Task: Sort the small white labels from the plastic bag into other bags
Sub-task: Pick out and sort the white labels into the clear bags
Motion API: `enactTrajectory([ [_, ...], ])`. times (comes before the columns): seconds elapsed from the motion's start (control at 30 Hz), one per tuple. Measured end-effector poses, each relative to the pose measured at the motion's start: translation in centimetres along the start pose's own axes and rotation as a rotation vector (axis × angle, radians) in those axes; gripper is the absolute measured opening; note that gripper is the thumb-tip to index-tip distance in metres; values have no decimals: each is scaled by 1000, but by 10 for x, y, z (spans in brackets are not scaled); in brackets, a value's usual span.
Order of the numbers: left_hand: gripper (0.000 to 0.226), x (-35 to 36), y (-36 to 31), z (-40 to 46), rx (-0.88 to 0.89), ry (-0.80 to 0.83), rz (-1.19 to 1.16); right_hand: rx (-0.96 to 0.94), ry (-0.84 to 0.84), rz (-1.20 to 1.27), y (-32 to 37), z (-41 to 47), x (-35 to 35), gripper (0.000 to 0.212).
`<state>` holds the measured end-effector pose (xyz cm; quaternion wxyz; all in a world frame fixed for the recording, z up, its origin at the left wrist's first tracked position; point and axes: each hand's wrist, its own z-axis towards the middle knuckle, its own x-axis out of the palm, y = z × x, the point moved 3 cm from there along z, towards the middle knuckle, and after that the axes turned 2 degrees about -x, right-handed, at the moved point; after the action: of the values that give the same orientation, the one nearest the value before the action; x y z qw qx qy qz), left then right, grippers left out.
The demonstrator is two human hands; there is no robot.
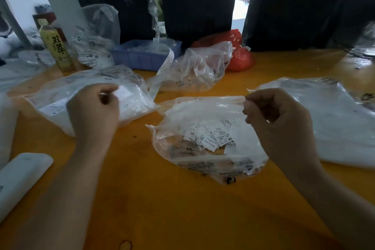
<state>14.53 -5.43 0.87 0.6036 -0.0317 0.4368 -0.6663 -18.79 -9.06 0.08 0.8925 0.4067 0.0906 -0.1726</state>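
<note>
A clear plastic bag (pixel 205 160) lies open in the middle of the orange table, with several small white labels (pixel 211 136) heaped inside. My right hand (pixel 278 124) hovers over its right rim, fingers curled, pinching what looks like a small white label; the view is blurred there. My left hand (pixel 95 111) is over a second clear bag (pixel 134 95) at the left and pinches a white label (pixel 122 92) at that bag's mouth. A third clear bag (pixel 334 119) with white contents lies at the right.
Behind stand a crumpled clear bag (pixel 198 69), a blue tray (pixel 142 55) with a label strip, red bags (pixel 239 57), a tea bottle (pixel 57 46) and another clear bag (pixel 95 34). A white object (pixel 22 176) lies at the front left. Black curtains hang behind.
</note>
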Motion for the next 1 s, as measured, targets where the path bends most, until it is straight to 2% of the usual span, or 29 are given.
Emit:
enactTrajectory([
  [0.1, 28, -3, 35, 15, -91, 65, 217, 7, -14, -34, 0, 2, -2, 7],
  [0.2, 32, 9, 51, 19, -86, 190, 417, 7, -34, -118, -2, 8, -7, 5],
  [0.3, 45, 22, 54, 22, -99, 322, 544, 33, 47, -370, -15, 21, -17, 5],
  [0.4, 56, 28, 56, 24, -126, 405, 619, 124, 179, -697, -40, 32, -31, 20],
  [0.5, 63, 27, 54, 22, -114, 388, 595, 256, 229, -883, -61, 42, -51, 42],
  [0.57, 64, 26, 49, 18, -102, 345, 594, 324, 269, -970, -72, 45, -64, 49],
  [0.67, 56, 26, 35, 7, -38, 254, 524, 350, 387, -1116, -85, 45, -72, 37],
  [0.8, 46, 30, 8, -13, 122, 83, 387, 418, 442, -1127, -90, 42, -70, 22],
  [0.87, 50, 34, -9, -26, 206, 84, 328, 436, 420, -1119, -88, 43, -69, 22],
  [1.0, 46, 48, -44, -54, 416, 210, 187, 378, 343, -1130, -79, 46, -71, 21],
])
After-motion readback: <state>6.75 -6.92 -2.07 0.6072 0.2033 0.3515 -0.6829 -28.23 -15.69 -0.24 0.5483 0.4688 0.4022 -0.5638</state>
